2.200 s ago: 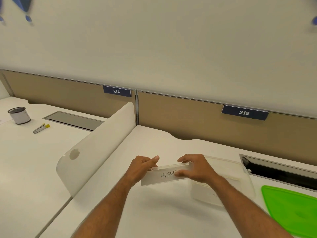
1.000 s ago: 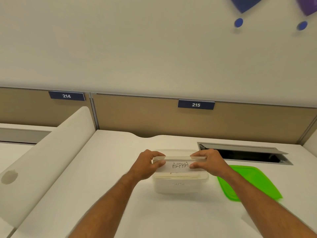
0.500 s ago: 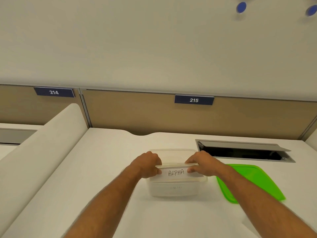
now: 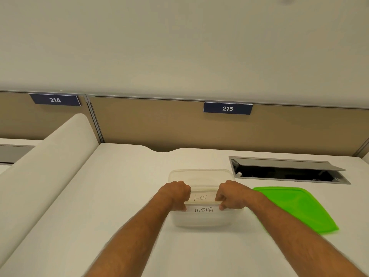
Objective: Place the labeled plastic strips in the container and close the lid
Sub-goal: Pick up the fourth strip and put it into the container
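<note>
Two hands meet at the lower middle of the frame, over a clear container [image 4: 201,219] on the white desk [image 4: 119,196]. The left hand [image 4: 176,193] is curled and pinches the left end of the strip marked ALPHA [image 4: 203,210]; its fingertips are tucked out of sight. That strip sits low inside the container, against the near wall. Just behind it stands a second strip that seems to read LION [image 4: 200,197], though the writing is faint. The right hand [image 4: 231,194] pinches the right end of the ALPHA strip in the same way.

The step in hand looks like seating this strip in the container. Next the fingers should let go at both ends and draw clear without tipping either strip. Then the green lid [image 4: 295,208], lying flat on the desk just right of the container, needs lifting and pressing onto the rim.

The hands cover the strip ends, so I cannot tell whether they touch the container's side walls. Whether more strips lie beneath is unclear through the cloudy plastic. No further strips show on the desk.
</note>
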A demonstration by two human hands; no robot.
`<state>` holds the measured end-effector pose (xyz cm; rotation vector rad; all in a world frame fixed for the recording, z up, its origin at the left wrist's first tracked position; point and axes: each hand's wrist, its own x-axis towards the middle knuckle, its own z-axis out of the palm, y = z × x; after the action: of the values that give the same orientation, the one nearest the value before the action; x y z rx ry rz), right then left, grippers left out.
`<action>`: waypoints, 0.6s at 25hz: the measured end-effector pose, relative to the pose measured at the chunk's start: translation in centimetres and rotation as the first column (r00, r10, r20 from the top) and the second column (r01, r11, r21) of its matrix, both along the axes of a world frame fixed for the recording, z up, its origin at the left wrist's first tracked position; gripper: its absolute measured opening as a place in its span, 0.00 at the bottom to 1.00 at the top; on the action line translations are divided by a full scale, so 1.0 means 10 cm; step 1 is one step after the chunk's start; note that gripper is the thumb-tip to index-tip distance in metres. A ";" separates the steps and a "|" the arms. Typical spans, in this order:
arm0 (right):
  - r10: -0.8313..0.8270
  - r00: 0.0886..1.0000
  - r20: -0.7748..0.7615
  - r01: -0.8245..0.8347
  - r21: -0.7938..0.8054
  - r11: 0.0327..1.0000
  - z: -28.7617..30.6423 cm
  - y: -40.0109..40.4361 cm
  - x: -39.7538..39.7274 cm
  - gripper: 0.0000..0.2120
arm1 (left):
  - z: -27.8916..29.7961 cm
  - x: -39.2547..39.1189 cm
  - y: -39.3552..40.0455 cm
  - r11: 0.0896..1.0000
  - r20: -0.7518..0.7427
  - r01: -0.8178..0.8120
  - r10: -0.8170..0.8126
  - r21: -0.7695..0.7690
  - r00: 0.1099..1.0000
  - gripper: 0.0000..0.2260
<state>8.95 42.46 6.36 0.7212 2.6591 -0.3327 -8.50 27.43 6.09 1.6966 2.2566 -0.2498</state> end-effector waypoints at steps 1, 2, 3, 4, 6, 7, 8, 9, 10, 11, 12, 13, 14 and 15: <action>0.007 1.000 0.007 -0.007 0.005 1.000 -0.01 0.00 -0.01 0.19 | -0.02 0.01 0.01 1.000 -0.009 0.005 -0.006 -0.012 1.000 0.17; 0.010 1.000 0.010 -0.010 0.007 1.000 -0.02 -0.01 -0.02 0.19 | -0.03 0.01 0.02 1.000 -0.017 0.011 -0.012 -0.023 1.000 0.16; 0.010 1.000 0.010 -0.010 0.008 1.000 -0.03 -0.01 -0.02 0.19 | -0.05 0.02 0.02 0.999 -0.023 0.017 -0.018 -0.030 1.000 0.16; 0.007 1.000 0.009 -0.007 0.009 1.000 -0.04 -0.01 -0.03 0.18 | -0.06 0.03 0.03 0.999 -0.025 0.022 -0.023 -0.035 0.999 0.15; 0.010 1.000 0.009 -0.010 0.022 1.000 -0.05 -0.01 -0.03 0.18 | -0.07 0.03 0.04 0.999 -0.031 0.027 -0.029 -0.040 0.999 0.14; 0.013 1.000 0.011 -0.013 0.029 1.000 -0.05 -0.01 -0.04 0.18 | -0.07 0.03 0.04 0.999 -0.034 0.029 -0.030 -0.040 0.999 0.14; 0.013 1.000 0.013 -0.013 0.032 0.999 -0.05 -0.02 -0.04 0.18 | -0.07 0.04 0.05 0.999 -0.037 0.031 -0.032 -0.040 0.999 0.14; 0.012 1.000 0.013 -0.012 0.033 0.999 -0.04 -0.02 -0.05 0.18 | -0.07 0.04 0.05 0.999 -0.039 0.033 -0.034 -0.041 0.999 0.14; 0.010 1.000 0.014 -0.011 0.035 0.999 -0.04 -0.02 -0.05 0.18 | -0.06 0.04 0.04 0.998 -0.041 0.035 -0.037 -0.043 0.998 0.15; 0.011 1.000 0.015 -0.011 0.036 0.999 -0.04 -0.03 -0.05 0.18 | -0.06 0.05 0.04 0.998 -0.042 0.037 -0.039 -0.045 0.998 0.15; 0.013 1.000 0.014 -0.014 0.036 0.999 -0.04 -0.03 -0.05 0.19 | -0.06 0.05 0.04 0.998 -0.041 0.040 -0.042 -0.047 0.998 0.15; 0.014 1.000 0.007 -0.014 0.031 0.999 -0.03 -0.04 -0.04 0.19 | -0.05 0.05 0.03 0.998 -0.035 0.044 -0.045 -0.048 0.998 0.14; 0.011 1.000 -0.011 -0.011 0.022 1.000 -0.02 -0.05 -0.04 0.20 | -0.04 0.05 0.02 0.998 -0.028 0.046 -0.047 -0.047 0.998 0.13; 0.004 0.999 -0.041 -0.003 0.013 1.000 0.00 -0.06 -0.02 0.20 | -0.02 0.04 0.00 0.998 -0.020 0.045 -0.046 -0.038 0.999 0.13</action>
<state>8.71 41.89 6.35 0.7216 2.7035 -0.3328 -8.08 27.45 5.88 1.7353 2.2160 -0.3188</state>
